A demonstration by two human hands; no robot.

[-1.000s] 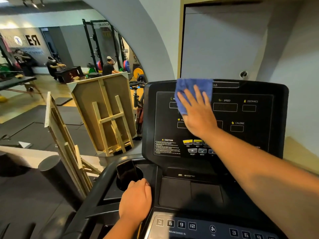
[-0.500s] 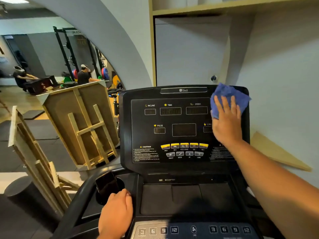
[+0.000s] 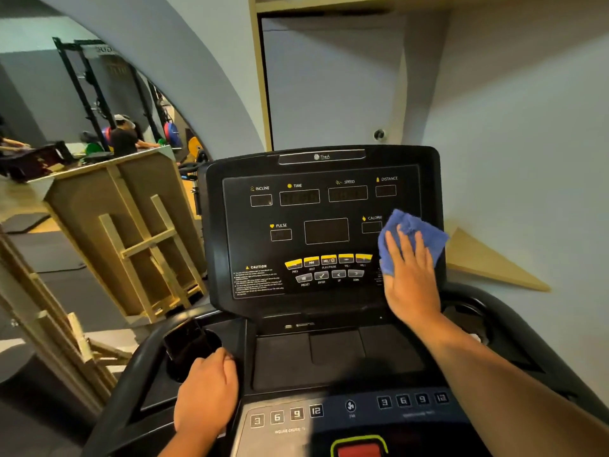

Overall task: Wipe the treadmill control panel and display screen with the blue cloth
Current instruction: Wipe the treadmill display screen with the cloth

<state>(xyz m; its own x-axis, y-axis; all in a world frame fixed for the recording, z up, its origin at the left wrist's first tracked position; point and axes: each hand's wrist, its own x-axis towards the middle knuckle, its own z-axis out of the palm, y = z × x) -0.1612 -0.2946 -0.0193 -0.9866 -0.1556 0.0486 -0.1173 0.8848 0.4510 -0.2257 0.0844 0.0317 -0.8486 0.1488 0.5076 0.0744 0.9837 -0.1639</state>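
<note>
We see the right hand spread flat, fingers straight and pointing up toward twelve o'clock, pressing the blue cloth against the right edge of the treadmill's upright display panel. The cloth lies at about four o'clock on that panel, just under the CALORIE label, its upper corner sticking out past the fingertips and its right side hanging over the panel's frame. At nine o'clock from the cloth sits the row of yellow buttons, very near the heel of the cloth; the central display screen lies a little further toward ten o'clock, apart from the cloth. The left hand rests at seven o'clock of the view on the console's left side, fingers curled down over the edge just beside a cup holder in which a dark phone-like object stands tilted; we cannot tell whether the fingers truly grip the edge or only lie on it. At six o'clock the lower control strip shows numbered keys and a fan symbol. At nine o'clock of the view, wooden frames lean behind the machine.
</note>
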